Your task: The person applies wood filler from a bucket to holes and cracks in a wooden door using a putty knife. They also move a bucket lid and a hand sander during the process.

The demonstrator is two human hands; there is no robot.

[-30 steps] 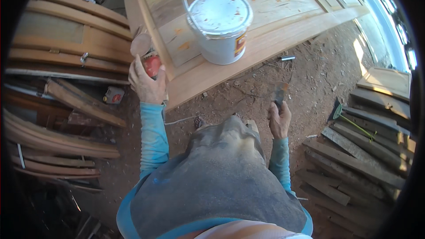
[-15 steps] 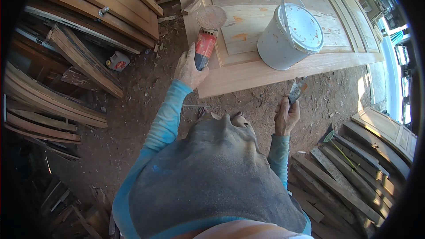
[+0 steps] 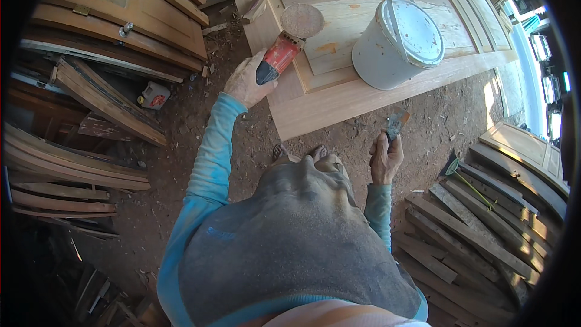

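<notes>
My left hand (image 3: 244, 83) is closed round the back of a red and black angle grinder (image 3: 282, 54), at the near left corner of a pale wooden panel door (image 3: 339, 103). The grinder's round, dusty disc (image 3: 302, 20) points away from me over the door; whether it touches the wood I cannot tell. In my right hand (image 3: 386, 160) a putty knife (image 3: 397, 122) is gripped by its handle, blade upward, just off the door's near edge. Its blade looks smeared. A white lidded bucket (image 3: 378, 54) with a raised handle stands on the door between the two tools.
A small wood block (image 3: 254, 9) lies on the door's left edge. Stacked doors and frames (image 3: 115, 30) line the left, with a small jug (image 3: 154, 95) beside them. Timber planks (image 3: 466, 230) and a green-handled tool (image 3: 472, 189) lie at right. Debris covers the dirt floor (image 3: 200, 139).
The grinder has turned, its back end swinging left and its disc shifting right over the door. My right hand still holds the putty knife, tilted a little differently. The whole view has shifted slightly.
</notes>
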